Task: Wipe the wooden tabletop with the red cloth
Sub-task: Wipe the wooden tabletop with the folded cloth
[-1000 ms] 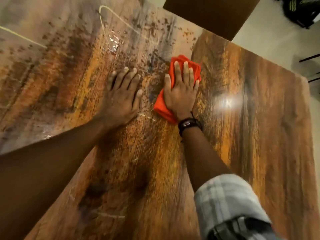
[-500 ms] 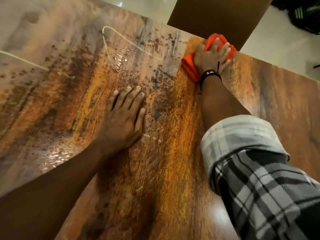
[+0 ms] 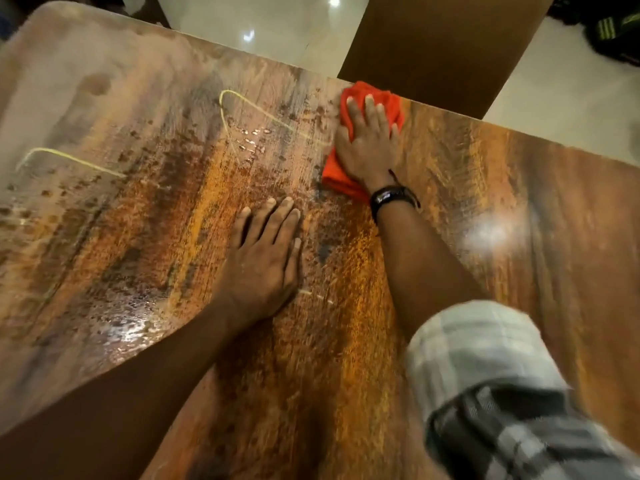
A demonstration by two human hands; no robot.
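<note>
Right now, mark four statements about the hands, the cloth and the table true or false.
1. The right hand presses the red cloth flat near the far edge of the tabletop. True.
2. The left hand grips the cloth. False: it rests flat on bare wood, apart from the cloth.
3. A dark band circles the right wrist. True.
4. The plaid sleeve reaches the right wrist. False: it is rolled up; the forearm is bare.

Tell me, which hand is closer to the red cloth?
Right. The right hand presses flat on the red cloth by the far edge; the left hand rests on the bare tabletop, apart from it.
</note>
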